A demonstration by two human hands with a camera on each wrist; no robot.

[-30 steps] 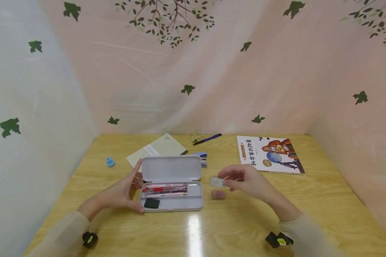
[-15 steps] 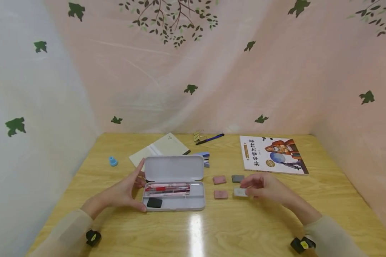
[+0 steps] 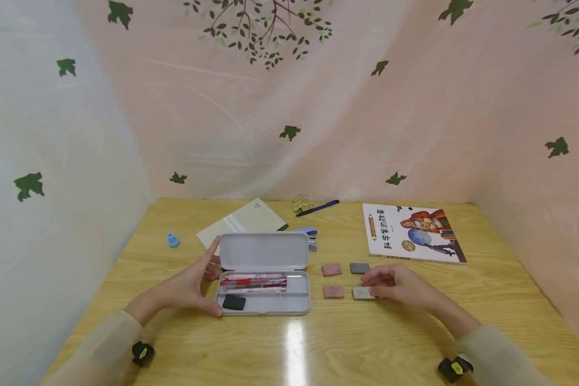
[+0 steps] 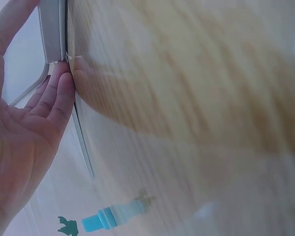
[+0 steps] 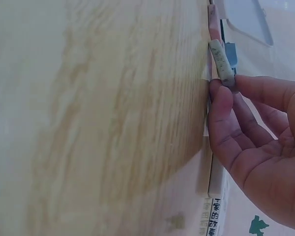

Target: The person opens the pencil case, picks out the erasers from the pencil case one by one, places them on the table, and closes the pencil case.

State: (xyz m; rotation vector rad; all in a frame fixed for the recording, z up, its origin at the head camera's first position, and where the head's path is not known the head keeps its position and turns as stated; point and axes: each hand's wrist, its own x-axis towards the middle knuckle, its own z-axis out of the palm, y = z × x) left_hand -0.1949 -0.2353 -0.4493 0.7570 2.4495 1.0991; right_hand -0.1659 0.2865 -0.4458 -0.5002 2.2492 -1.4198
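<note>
The white eraser (image 3: 363, 292) lies flat on the wooden table (image 3: 366, 343), just right of a pink eraser (image 3: 333, 291) and in front of a grey eraser (image 3: 359, 268); a second pink eraser (image 3: 331, 269) completes the square of four. The right hand (image 3: 398, 284) pinches its right end, and the right wrist view shows the fingertips (image 5: 221, 93) curled against the little block (image 5: 222, 61) where it meets the tabletop.

It looks light, slightly rubbery and grippy, not fragile; a pinch across its short sides or by one end should hold it well, since the flat faces sit low to the wood.

The left hand (image 3: 188, 287) steadies the open grey pencil case (image 3: 265, 300), thumb at the front left corner and straight fingers (image 4: 59, 93) against the lid's edge. Inside lie red pens (image 3: 253, 281) and a black eraser (image 3: 234, 302). Farther back are a notebook (image 3: 243, 221), a blue pen (image 3: 318, 207), a picture book (image 3: 412, 233) and a small blue cap (image 3: 173, 240).
</note>
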